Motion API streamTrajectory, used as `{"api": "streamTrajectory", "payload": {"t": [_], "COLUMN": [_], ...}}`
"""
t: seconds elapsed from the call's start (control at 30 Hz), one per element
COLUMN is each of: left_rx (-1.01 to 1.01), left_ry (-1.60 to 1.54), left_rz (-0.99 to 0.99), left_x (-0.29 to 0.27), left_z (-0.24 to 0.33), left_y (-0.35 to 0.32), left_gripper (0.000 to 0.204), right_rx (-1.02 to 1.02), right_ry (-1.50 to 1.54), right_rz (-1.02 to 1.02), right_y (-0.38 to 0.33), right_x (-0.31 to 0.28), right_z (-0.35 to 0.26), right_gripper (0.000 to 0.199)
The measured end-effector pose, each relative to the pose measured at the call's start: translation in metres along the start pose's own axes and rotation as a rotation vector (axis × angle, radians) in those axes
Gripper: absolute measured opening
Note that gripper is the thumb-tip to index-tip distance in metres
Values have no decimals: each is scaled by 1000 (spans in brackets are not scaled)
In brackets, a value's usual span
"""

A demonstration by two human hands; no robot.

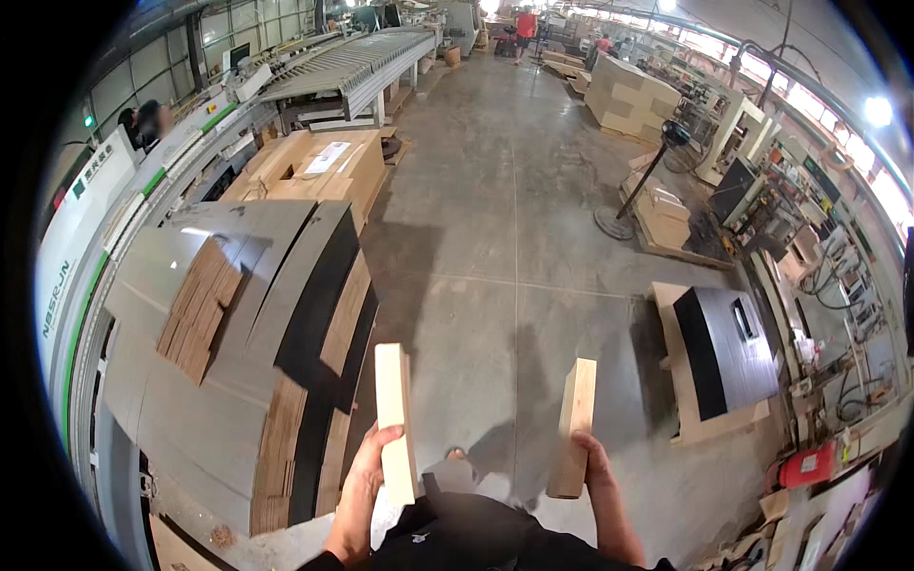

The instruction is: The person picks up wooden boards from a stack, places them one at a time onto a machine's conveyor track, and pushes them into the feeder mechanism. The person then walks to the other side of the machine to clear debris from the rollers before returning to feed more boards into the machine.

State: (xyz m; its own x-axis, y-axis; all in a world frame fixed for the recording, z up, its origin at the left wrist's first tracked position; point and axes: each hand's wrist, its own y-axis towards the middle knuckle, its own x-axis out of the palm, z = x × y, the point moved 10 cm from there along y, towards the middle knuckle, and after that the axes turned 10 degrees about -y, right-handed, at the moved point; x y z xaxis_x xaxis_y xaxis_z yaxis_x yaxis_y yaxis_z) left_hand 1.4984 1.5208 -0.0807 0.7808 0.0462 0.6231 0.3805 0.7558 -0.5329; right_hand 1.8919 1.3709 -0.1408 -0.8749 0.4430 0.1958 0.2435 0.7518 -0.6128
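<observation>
Flat bases and stacks are used to bear the loads around the aisle. On the right, a stack of black panels [728,352] is carried by a pale board [705,434], and a small dark object [742,320] is laid on top. On the left, bundled wood strips [202,309] are borne on a wide stack of grey panels [271,243]. Beyond it, a white paper sheet [328,157] is laid on a brown box-shaped load [360,169], whose contents cannot be told.

Both forearms are brought in from the lower edge, with the hands held well apart in front of the body. The left wood block [393,409] is grasped near its lower part by the left hand [365,463], the thumb laid across it. The right wood block [575,419] is likewise gripped by the right hand [596,459]. Both blocks are held above the concrete floor [457,276], their tops tilted slightly outward.
</observation>
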Motion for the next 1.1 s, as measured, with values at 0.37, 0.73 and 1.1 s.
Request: {"api": "streamTrajectory", "payload": {"t": [0.37,0.73,1.1], "left_rx": [-11,267,320], "left_ry": [-356,-529,-674], "left_rz": [-96,177,104], "left_x": [204,212,240], "left_z": [220,407,636], "left_y": [347,608,986], "left_gripper": [68,65,58], "right_rx": [6,287,389], "right_ry": [-67,-249,-312], "right_rz": [159,7,14], "right_y": [276,676,1005], "right_x": [-24,89,222], "right_z": [-189,-447,-664], "right_gripper": [44,43,48]}}
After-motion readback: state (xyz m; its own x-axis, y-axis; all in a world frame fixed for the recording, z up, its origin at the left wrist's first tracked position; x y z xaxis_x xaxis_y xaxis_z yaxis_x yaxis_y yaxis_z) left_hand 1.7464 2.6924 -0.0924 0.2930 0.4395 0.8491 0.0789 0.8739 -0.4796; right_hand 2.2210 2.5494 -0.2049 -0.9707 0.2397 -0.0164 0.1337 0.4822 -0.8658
